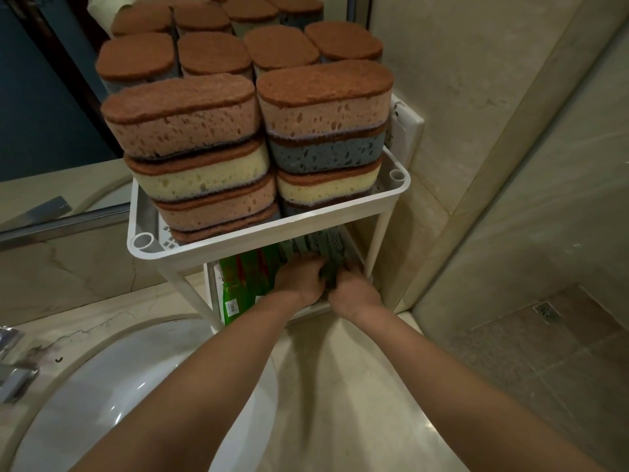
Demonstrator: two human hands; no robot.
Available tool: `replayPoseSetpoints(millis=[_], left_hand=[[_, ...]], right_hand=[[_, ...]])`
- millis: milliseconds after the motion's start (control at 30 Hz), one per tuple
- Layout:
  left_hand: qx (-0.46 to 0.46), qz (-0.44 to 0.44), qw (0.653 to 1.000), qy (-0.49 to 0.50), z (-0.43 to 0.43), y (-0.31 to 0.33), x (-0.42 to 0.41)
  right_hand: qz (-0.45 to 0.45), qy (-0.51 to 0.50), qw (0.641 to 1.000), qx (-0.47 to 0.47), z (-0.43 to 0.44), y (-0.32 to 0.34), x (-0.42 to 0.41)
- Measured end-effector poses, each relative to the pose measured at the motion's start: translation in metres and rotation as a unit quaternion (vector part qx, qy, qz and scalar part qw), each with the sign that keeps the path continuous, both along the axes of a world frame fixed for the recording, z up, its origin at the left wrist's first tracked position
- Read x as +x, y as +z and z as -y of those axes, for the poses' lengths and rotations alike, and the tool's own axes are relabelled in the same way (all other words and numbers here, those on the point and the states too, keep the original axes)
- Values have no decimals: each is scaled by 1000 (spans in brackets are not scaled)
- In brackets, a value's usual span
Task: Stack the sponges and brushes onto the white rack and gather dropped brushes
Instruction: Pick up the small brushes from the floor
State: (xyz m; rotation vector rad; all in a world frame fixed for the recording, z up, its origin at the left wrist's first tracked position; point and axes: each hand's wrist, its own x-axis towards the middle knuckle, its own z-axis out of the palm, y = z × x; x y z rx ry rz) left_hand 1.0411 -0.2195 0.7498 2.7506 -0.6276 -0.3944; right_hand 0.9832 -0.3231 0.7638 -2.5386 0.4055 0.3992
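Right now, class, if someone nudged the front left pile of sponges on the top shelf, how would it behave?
The front left pile probably tips easily: loose sponges, stacked well above the shelf rim. Each likely feels light and squashy, judging by the open pores. Rough brown tops may resist sliding.

Both hands [299,277] [354,291] grip grey brushes [326,245] on the white rack's [272,235] lower shelf

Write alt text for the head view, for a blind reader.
The left hand and right hand grip grey brushes on the lower shelf of a white rack, beside green packets. Stacked sponges fill its top shelf; a sink lies lower left.
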Motion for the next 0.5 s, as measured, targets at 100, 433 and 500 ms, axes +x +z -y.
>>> replayPoseSetpoints(millis=[100, 433, 500], left_hand=[[28, 6, 1000, -10, -1, 2, -1], [85, 58, 993, -53, -6, 0, -3], [92, 38, 993, -68, -6, 0, -1]], right_hand=[[-19, -4, 1000, -4, 2, 2, 5], [-60, 35, 996, -64, -2, 0, 4], [-60, 39, 995, -65, -2, 0, 4]])
